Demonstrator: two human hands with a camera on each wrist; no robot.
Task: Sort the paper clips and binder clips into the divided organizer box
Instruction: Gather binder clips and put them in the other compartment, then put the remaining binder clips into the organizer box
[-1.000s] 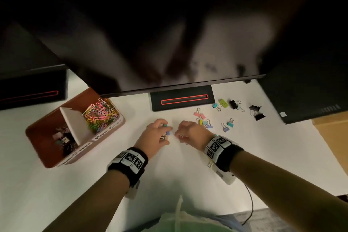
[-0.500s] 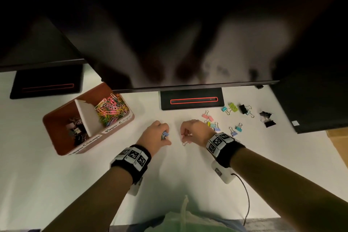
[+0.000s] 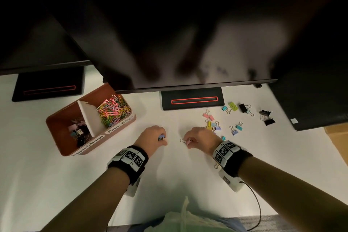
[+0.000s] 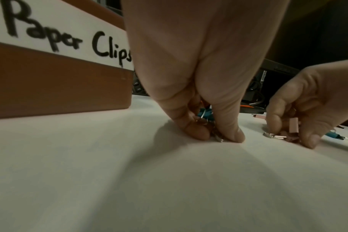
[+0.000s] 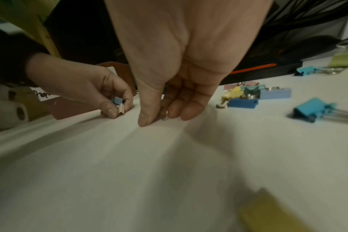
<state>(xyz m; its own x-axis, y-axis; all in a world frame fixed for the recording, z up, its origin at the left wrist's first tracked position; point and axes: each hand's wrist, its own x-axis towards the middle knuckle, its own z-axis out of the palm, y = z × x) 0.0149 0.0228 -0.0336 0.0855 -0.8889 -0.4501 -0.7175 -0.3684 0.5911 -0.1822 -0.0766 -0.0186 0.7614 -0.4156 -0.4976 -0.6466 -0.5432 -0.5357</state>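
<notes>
A brown divided organizer box [image 3: 56, 124] stands at the left. Coloured paper clips [image 3: 113, 110] fill its right compartment and binder clips [image 3: 80, 134] lie in its left one. My left hand [image 3: 162, 138] rests its fingertips on the table and pinches a few small binder clips [image 4: 205, 113], one of them blue. A little to its right, my right hand [image 3: 188, 141] pinches a pink binder clip [image 4: 294, 127] whose wire loop [image 3: 182, 140] pokes out to the left. Several loose pastel binder clips [image 3: 214, 124] lie just beyond my right hand, and black binder clips [image 3: 266, 118] lie farther right.
A dark monitor [image 3: 188, 43] overhangs the back of the white table; its stand [image 3: 192, 100] sits behind my hands and a second stand [image 3: 49, 88] is at far left. A dark device [image 3: 310, 103] and cardboard [image 3: 337, 143] are at the right. A cable [image 3: 258, 207] trails from my right wrist.
My hands, almost touching a second ago, have drawn apart. The left one keeps its clips; the right one now pinches a pink clip. The head view has shifted left.
</notes>
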